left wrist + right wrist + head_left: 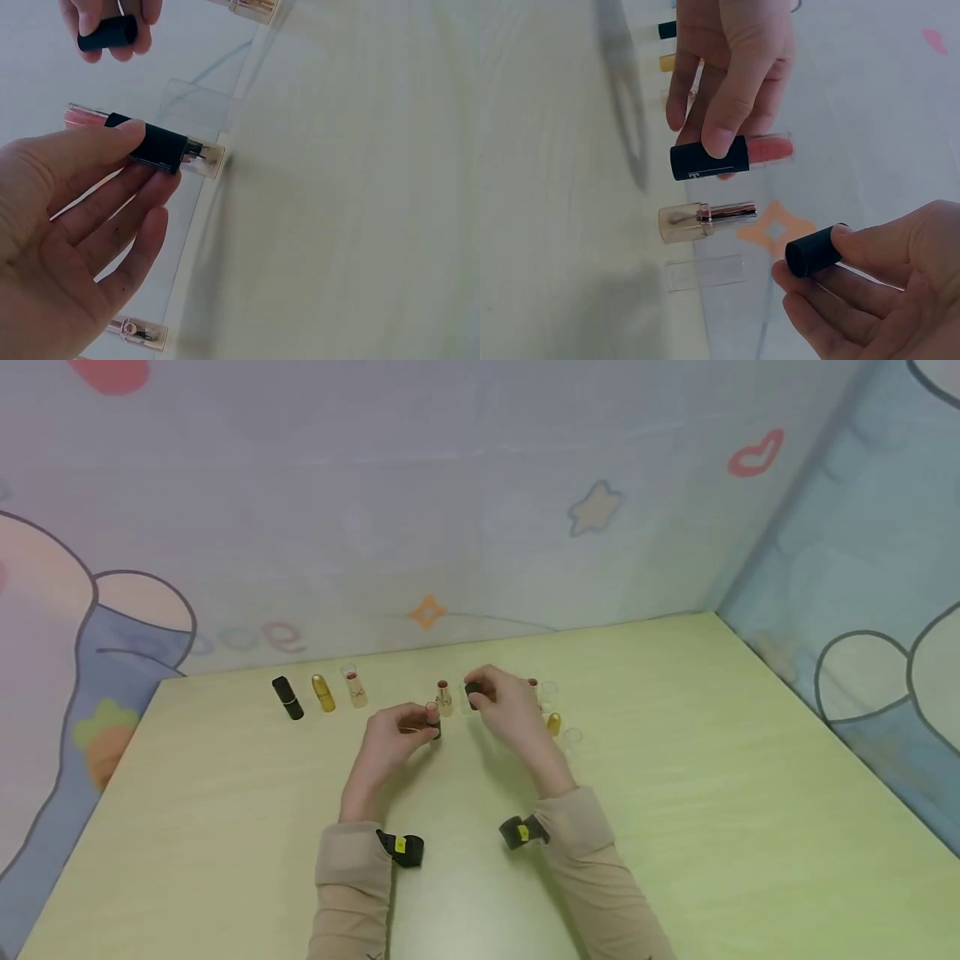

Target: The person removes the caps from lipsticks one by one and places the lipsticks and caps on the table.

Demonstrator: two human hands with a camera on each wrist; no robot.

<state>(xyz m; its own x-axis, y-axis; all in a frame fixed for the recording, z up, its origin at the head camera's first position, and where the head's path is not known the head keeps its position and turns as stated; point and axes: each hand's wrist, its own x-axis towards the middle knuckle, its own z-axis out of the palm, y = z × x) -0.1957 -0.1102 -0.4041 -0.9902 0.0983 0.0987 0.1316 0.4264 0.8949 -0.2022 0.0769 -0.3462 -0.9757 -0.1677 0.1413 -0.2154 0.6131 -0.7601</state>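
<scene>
Just left of the standing rose-gold lipstick [705, 217] and nearer the person, I see the left hand [386, 739] pinching a black-based lipstick [159, 146] between thumb and fingers. The grip sits on the black base, which I read as a way to leave the pink bullet [771, 150] and the clear sleeve around it untouched. Right of the rose-gold lipstick, the right hand [510, 710] pinches a black cap [814, 251] toward its closed end, probably so the mouth is unobstructed. A clear cap [705, 274] stands right beside the rose-gold lipstick, on the right hand's side. Well left of that landmark, a black tube [288, 698], a gold tube [323, 693] and a red lipstick [356, 691] form a spaced row, which I take as giving each room to be grasped.

The black-based lipstick points bullet-up, its long axis near upright, roughly parallel to the rose-gold lipstick's, with a slight lean. Whether its base touches the table [225, 827] I cannot tell. The black cap's mouth faces downward at a tilt; I see cap and black-based lipstick apart, the rose-gold lipstick standing behind that gap.
</scene>
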